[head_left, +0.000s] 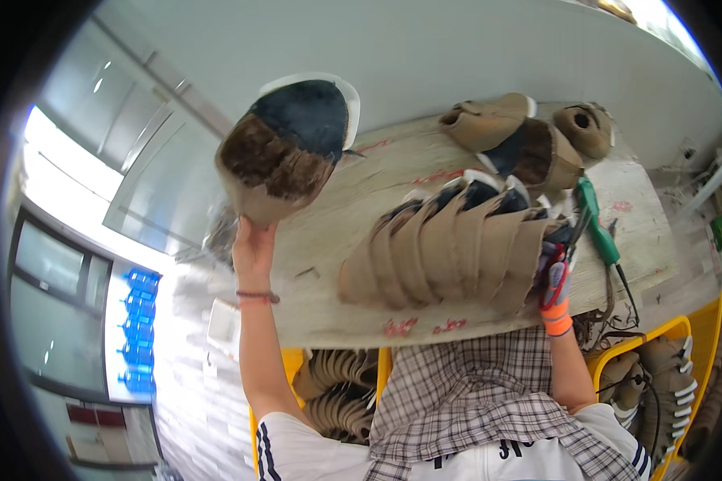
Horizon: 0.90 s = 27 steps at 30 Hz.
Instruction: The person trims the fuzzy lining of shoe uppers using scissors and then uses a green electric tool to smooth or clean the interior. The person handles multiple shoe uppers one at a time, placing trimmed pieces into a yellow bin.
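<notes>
My left hand (255, 247) is raised over the left end of the table, its fingers closed on the lower edge of a tan shoe upper (285, 152). The upper shows brown fluffy lining, a dark blue part and a white rim. At the right, my right hand (557, 290) wears a glove with an orange cuff. It grips red-handled scissors (549, 300), whose blades point up and away. Just left of it, a nested row of tan shoe uppers (449, 252) lies on the table, beside or touching the glove; which one I cannot tell.
A green hand tool (594, 216) with a black cord lies right of the row. More shoe uppers (489, 120) sit at the table's (321, 305) far right. Yellow crates (690, 401) of uppers stand below the near edge. Blue water bottles (139, 329) are stacked far left.
</notes>
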### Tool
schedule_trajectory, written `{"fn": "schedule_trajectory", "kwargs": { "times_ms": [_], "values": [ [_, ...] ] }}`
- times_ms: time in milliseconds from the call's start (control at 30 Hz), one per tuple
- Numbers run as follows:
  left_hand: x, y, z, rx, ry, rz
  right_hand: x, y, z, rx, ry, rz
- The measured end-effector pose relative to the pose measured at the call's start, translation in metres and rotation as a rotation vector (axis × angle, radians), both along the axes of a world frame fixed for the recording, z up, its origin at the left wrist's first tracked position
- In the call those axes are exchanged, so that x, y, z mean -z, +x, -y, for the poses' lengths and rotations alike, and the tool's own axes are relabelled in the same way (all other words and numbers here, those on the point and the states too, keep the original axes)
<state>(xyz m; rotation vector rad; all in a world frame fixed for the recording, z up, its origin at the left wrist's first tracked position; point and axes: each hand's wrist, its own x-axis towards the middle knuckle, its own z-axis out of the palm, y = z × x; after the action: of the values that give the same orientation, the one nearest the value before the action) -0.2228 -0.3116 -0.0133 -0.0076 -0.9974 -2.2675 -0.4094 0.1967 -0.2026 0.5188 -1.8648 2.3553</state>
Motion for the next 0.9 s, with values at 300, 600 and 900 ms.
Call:
{"fn": "schedule_trajectory", "kwargs": {
  "times_ms": [300,600,900],
  "values": [
    [0.049,0.222,-0.186,-0.021,0.226,0.166,-0.127,0.068,-0.013,0.032,0.177,-0.191],
    [0.125,0.254,-0.279,0.092,0.395,0.332,-0.187,0.178,0.034,-0.570,1.188,-0.770],
    [0.158,0.265,-0.294,0.100,0.430,0.345,-0.122,0.189,0.048,-0.670,1.288,-0.877]
  ]
}}
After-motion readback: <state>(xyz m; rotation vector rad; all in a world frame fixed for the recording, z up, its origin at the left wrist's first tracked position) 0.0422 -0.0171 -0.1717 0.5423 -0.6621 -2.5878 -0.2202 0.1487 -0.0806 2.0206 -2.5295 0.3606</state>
